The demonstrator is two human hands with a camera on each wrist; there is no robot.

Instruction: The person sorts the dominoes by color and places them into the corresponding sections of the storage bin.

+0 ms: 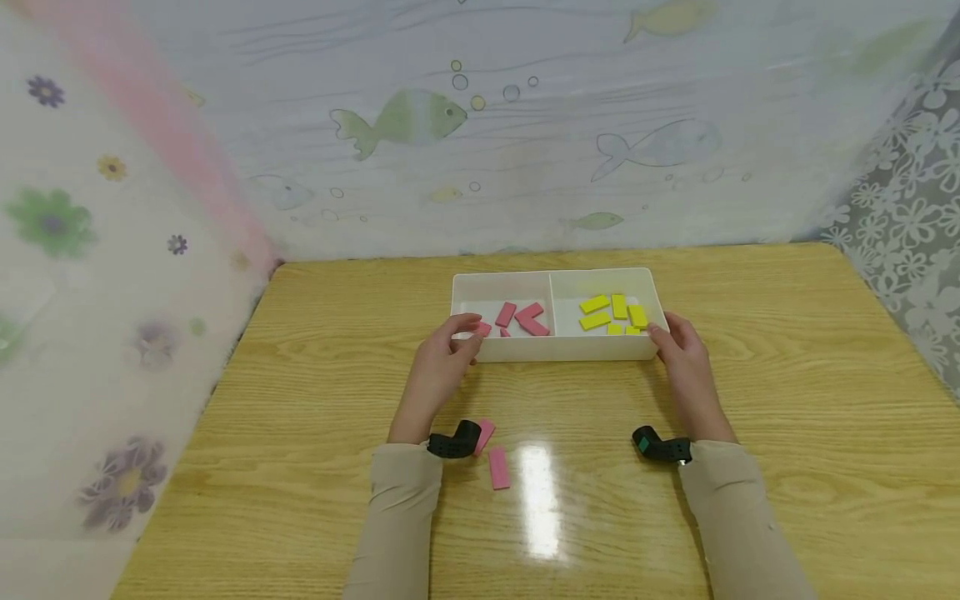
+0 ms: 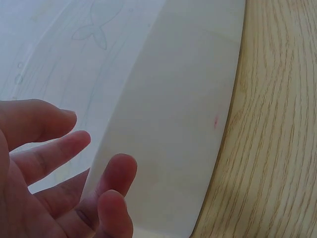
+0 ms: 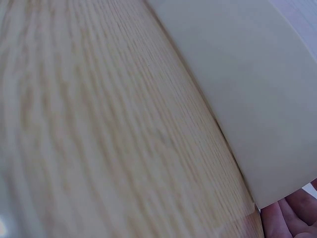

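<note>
A white two-compartment box (image 1: 566,349) sits on the table. Its left compartment contains several pink tiles (image 1: 506,314); the right one has several yellow tiles (image 1: 595,321). My left hand (image 1: 442,358) is at the box's front left corner, fingers loosely bent, some reaching over the left end near a pink tile. In the left wrist view, its fingers (image 2: 121,173) are spread beside the front wall with nothing between them. My right hand (image 1: 686,358) grips the front right corner, thumb at the rim and fingers around the right end. The right wrist view catches only part of these fingers (image 3: 292,215).
Two more pink tiles (image 1: 498,468) lie on the wooden table (image 1: 322,375) by my left forearm, one partly hidden behind the wrist camera (image 1: 459,439). A fish-patterned curtain (image 1: 525,183) hangs behind the table, with a flowered one (image 1: 75,333) along its left side.
</note>
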